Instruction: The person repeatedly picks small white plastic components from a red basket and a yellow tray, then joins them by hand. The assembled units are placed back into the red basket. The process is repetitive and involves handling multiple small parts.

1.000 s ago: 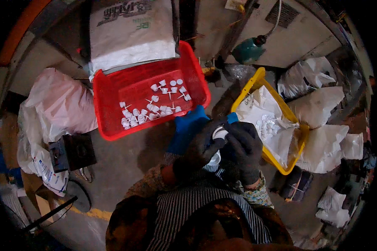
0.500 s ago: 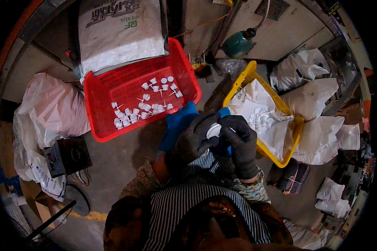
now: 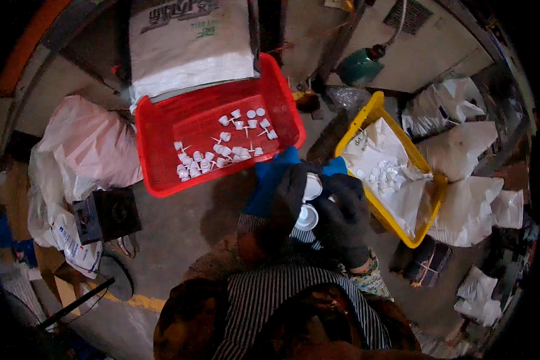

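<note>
Two round white plastic caps, an upper one [image 3: 312,186] and a lower one [image 3: 306,217] with its hollow side showing, are between my gloved hands, in front of my striped apron. My left hand [image 3: 287,195], in a dark grey glove, is closed around their left side. Close against their right side, my right hand [image 3: 349,207] has its gloved fingers curled; what lies within them is hidden. A red plastic crate [image 3: 156,186] ahead to the left contains several white stemmed caps [image 3: 205,165]. In the yellow crate [image 3: 395,223] to the right, small white pieces [image 3: 383,175] rest on a white sack.
A printed white sack [image 3: 192,66] overhangs the red crate's far side. Pinkish plastic bags [image 3: 96,144] and a dark box [image 3: 107,216] stand at left. White sacks [image 3: 465,204] crowd the right beyond the yellow crate. A green bottle-like container [image 3: 359,67] is at the far wall.
The white caps between my hands have turned, and two round faces now show. My hands have shifted slightly. The whole view has moved, so the crates appear farther right.
</note>
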`<state>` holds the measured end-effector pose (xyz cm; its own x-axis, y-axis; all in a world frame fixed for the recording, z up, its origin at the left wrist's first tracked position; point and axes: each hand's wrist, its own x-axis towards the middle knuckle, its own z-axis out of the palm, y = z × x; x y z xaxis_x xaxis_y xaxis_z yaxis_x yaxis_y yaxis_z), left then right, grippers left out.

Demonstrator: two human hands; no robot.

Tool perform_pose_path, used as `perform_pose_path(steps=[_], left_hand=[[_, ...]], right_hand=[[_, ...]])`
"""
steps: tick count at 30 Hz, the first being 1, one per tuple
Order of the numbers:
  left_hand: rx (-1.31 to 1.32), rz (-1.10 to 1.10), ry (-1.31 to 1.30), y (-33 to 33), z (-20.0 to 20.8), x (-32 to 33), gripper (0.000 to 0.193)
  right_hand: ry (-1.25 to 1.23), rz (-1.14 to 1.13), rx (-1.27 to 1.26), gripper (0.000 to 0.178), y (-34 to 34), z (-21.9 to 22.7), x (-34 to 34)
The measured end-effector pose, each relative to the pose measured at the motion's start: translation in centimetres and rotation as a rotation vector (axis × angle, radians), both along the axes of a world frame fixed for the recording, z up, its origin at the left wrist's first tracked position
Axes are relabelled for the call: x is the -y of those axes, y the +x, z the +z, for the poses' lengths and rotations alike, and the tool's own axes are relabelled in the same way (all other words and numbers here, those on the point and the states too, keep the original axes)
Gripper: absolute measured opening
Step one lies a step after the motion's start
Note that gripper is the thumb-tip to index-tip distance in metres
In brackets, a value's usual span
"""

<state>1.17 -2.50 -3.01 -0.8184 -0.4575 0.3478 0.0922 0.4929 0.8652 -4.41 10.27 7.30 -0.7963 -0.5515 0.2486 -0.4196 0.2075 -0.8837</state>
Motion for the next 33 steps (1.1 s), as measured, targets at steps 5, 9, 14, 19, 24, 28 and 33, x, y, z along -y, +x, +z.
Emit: perform_pose_path(steps=[5,9,14,19,24,28,33], left_hand=[[0.045,-0.085,-0.285,0.7,-0.4,0.4,0.054],[-0.075,-0.083,-0.406,0.7,0.8,0.3,0.05],[0.046,-0.249,-0.116,0.8,3.9,0.3,0.045],[-0.092,-0.23,0.019,0.5,3.9,0.7,0.044],[-0.007,-0.194,-0.039,0.1,0.7,0.9,0.045],[0.013,-0.222,0.174,0.0,-1.1,1.1,0.045],[0.157,-0.292,0.454,-0.6,-5.0,1.8,0.044]], right_hand=[[0.12,0.052,-0.051,0.035,-0.7,0.4,0.6],[0.25,0.057,-0.147,0.035,-0.3,0.5,0.4],[0.18,0.014,-0.071,0.025,-0.8,0.2,-0.2],[0.249,0.11,-0.064,0.02,-1.1,1.5,-0.4],[0.347,0.166,-0.352,0.021,-1.1,1.9,0.1],[0.32,0.11,-0.177,0.02,-1.4,1.4,0.2],[0.261,0.033,0.158,0.019,-1.5,0.8,0.3]])
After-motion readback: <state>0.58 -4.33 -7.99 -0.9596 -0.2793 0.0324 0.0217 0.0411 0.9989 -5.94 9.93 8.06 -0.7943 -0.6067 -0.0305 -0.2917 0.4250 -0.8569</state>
